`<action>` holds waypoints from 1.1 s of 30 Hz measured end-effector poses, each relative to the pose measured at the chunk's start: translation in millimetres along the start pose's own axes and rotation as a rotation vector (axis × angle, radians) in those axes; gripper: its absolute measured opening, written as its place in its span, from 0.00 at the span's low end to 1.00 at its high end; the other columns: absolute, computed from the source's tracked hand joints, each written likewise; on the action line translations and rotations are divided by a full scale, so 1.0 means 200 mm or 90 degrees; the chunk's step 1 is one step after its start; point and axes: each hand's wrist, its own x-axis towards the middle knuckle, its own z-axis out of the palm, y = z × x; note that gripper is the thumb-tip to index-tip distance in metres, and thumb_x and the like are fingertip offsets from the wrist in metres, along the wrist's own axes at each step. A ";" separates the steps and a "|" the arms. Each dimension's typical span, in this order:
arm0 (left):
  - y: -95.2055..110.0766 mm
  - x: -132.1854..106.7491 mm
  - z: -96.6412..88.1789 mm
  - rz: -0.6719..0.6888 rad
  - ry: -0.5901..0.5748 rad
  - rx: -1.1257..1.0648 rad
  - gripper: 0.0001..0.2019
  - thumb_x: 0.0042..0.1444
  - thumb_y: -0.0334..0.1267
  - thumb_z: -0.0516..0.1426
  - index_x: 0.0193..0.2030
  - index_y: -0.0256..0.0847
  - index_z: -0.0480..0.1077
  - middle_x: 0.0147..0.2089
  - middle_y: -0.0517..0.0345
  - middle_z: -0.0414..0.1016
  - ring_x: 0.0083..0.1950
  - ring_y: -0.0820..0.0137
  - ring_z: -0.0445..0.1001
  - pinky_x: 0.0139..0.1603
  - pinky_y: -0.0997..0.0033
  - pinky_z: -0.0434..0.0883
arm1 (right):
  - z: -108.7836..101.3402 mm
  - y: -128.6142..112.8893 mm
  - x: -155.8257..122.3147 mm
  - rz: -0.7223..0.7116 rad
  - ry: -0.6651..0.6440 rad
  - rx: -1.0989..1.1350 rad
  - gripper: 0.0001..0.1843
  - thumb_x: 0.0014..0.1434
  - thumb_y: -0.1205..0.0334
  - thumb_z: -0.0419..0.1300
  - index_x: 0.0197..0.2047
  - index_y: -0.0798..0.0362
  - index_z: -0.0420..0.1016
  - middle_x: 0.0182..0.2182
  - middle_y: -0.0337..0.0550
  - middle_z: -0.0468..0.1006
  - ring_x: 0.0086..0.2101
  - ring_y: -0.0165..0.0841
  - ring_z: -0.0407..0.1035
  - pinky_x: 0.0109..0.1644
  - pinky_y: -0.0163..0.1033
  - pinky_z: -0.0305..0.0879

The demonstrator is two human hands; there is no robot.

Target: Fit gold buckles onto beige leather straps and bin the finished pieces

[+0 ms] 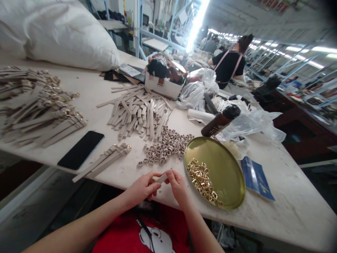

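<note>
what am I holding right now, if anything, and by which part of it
A pale strip: your left hand grips it at one end of the short visible stretch, your right hand pinches the other. Its actual ends can't be made out.

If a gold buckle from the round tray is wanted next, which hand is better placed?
Right, most likely. The right hand is nearer the round tray and its gold buckles; the left hand is farther away. Both hold the pale strip, so the left would need to keep it.

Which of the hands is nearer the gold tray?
Right. The right hand is beside the gold tray, apart from it; the left hand is farther off, on the right hand's far side.
</note>
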 end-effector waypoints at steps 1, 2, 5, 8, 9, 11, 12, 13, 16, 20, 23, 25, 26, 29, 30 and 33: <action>0.00 -0.01 -0.01 0.007 0.005 0.014 0.18 0.51 0.50 0.52 0.40 0.38 0.61 0.20 0.68 0.65 0.17 0.79 0.60 0.18 0.80 0.58 | 0.00 0.00 0.05 -0.028 0.034 -0.061 0.14 0.59 0.54 0.49 0.32 0.53 0.70 0.25 0.40 0.69 0.28 0.31 0.62 0.33 0.35 0.57; 0.00 -0.01 -0.01 0.009 0.019 0.024 0.17 0.53 0.51 0.50 0.38 0.37 0.62 0.20 0.68 0.63 0.16 0.79 0.58 0.18 0.80 0.56 | 0.01 0.00 0.09 -0.059 0.059 -0.136 0.11 0.57 0.57 0.51 0.37 0.53 0.71 0.28 0.41 0.71 0.30 0.32 0.63 0.35 0.36 0.58; -0.03 -0.04 -0.03 -0.005 0.073 0.014 0.17 0.53 0.53 0.49 0.33 0.38 0.61 0.17 0.69 0.60 0.15 0.80 0.54 0.16 0.80 0.53 | 0.05 0.01 0.19 -0.111 0.049 -0.364 0.14 0.54 0.67 0.53 0.45 0.51 0.70 0.35 0.46 0.71 0.33 0.34 0.64 0.37 0.37 0.57; -0.07 -0.06 -0.04 -0.014 0.097 -0.007 0.18 0.53 0.53 0.48 0.32 0.38 0.60 0.17 0.69 0.60 0.14 0.81 0.52 0.15 0.80 0.50 | 0.08 0.03 0.23 -0.098 0.059 -0.435 0.13 0.53 0.70 0.53 0.43 0.53 0.71 0.34 0.49 0.71 0.32 0.35 0.63 0.37 0.38 0.56; -0.08 -0.07 -0.04 -0.016 0.101 -0.010 0.18 0.53 0.53 0.48 0.32 0.38 0.60 0.17 0.69 0.59 0.14 0.81 0.51 0.15 0.81 0.49 | 0.08 0.04 0.24 -0.096 0.068 -0.421 0.12 0.53 0.69 0.54 0.41 0.53 0.71 0.33 0.49 0.71 0.32 0.35 0.63 0.37 0.39 0.56; -0.09 -0.08 -0.04 -0.015 0.104 -0.013 0.18 0.52 0.54 0.49 0.31 0.38 0.59 0.17 0.69 0.59 0.14 0.81 0.51 0.15 0.81 0.49 | 0.07 0.05 0.23 -0.098 0.082 -0.381 0.07 0.54 0.68 0.55 0.37 0.54 0.71 0.32 0.49 0.70 0.33 0.36 0.62 0.38 0.39 0.56; -0.09 -0.08 -0.04 -0.013 0.104 -0.013 0.18 0.52 0.54 0.49 0.31 0.38 0.59 0.17 0.69 0.59 0.14 0.81 0.52 0.15 0.81 0.49 | 0.06 0.05 0.23 -0.099 0.086 -0.364 0.05 0.54 0.67 0.55 0.34 0.54 0.71 0.32 0.49 0.70 0.33 0.36 0.63 0.39 0.40 0.56; -0.09 -0.09 -0.04 -0.008 0.107 -0.010 0.18 0.52 0.54 0.49 0.31 0.38 0.59 0.17 0.70 0.59 0.14 0.80 0.52 0.15 0.80 0.50 | 0.05 0.05 0.22 -0.098 0.089 -0.349 0.04 0.55 0.65 0.54 0.32 0.55 0.70 0.31 0.48 0.70 0.33 0.35 0.63 0.39 0.40 0.56; -0.06 -0.08 -0.04 0.022 0.137 0.017 0.18 0.53 0.54 0.48 0.32 0.38 0.60 0.17 0.69 0.59 0.15 0.79 0.53 0.16 0.79 0.53 | 0.03 0.04 0.18 -0.084 0.084 -0.269 0.11 0.59 0.58 0.50 0.30 0.55 0.67 0.29 0.46 0.70 0.31 0.34 0.64 0.36 0.38 0.58; -0.02 -0.07 -0.04 0.106 0.174 0.107 0.17 0.55 0.51 0.47 0.32 0.38 0.63 0.18 0.67 0.61 0.19 0.77 0.57 0.21 0.79 0.56 | 0.05 -0.02 0.07 -0.045 0.010 -0.120 0.21 0.61 0.48 0.41 0.31 0.55 0.64 0.24 0.42 0.72 0.22 0.29 0.65 0.24 0.33 0.59; -0.01 -0.08 -0.02 0.121 0.138 0.179 0.16 0.55 0.49 0.48 0.28 0.38 0.64 0.18 0.67 0.60 0.21 0.76 0.59 0.23 0.78 0.56 | 0.07 -0.07 -0.02 -0.025 -0.010 -0.010 0.20 0.59 0.46 0.45 0.29 0.54 0.64 0.21 0.39 0.70 0.20 0.27 0.63 0.23 0.32 0.58; 0.00 -0.10 0.00 0.097 0.121 0.204 0.16 0.54 0.49 0.48 0.27 0.38 0.64 0.17 0.67 0.60 0.20 0.76 0.59 0.23 0.77 0.55 | 0.08 -0.09 -0.07 -0.046 0.015 -0.009 0.18 0.59 0.48 0.48 0.28 0.54 0.66 0.19 0.37 0.68 0.20 0.27 0.61 0.24 0.32 0.56; 0.00 -0.11 0.00 0.084 0.114 0.207 0.16 0.54 0.49 0.48 0.26 0.39 0.63 0.17 0.67 0.60 0.20 0.76 0.59 0.23 0.77 0.55 | 0.08 -0.10 -0.09 -0.067 0.027 -0.032 0.17 0.58 0.49 0.50 0.28 0.54 0.67 0.19 0.37 0.67 0.21 0.27 0.60 0.25 0.32 0.56; 0.02 -0.14 0.02 0.064 0.095 0.204 0.17 0.53 0.50 0.48 0.25 0.39 0.63 0.16 0.67 0.60 0.20 0.75 0.59 0.23 0.77 0.55 | 0.07 -0.10 -0.13 -0.092 0.039 -0.047 0.14 0.57 0.52 0.52 0.29 0.54 0.69 0.21 0.37 0.69 0.23 0.27 0.61 0.27 0.32 0.56; 0.03 -0.15 0.03 0.062 0.091 0.204 0.17 0.53 0.50 0.48 0.25 0.39 0.63 0.16 0.67 0.60 0.20 0.75 0.59 0.23 0.77 0.55 | 0.07 -0.09 -0.13 -0.084 0.042 -0.034 0.14 0.57 0.52 0.52 0.29 0.54 0.68 0.21 0.37 0.69 0.23 0.27 0.61 0.27 0.32 0.56; 0.06 -0.17 0.04 0.063 0.098 0.205 0.16 0.53 0.49 0.48 0.24 0.39 0.62 0.16 0.67 0.59 0.20 0.76 0.59 0.22 0.77 0.54 | 0.08 -0.04 -0.13 -0.050 0.060 0.003 0.16 0.57 0.50 0.52 0.28 0.54 0.66 0.19 0.35 0.65 0.21 0.26 0.59 0.26 0.32 0.55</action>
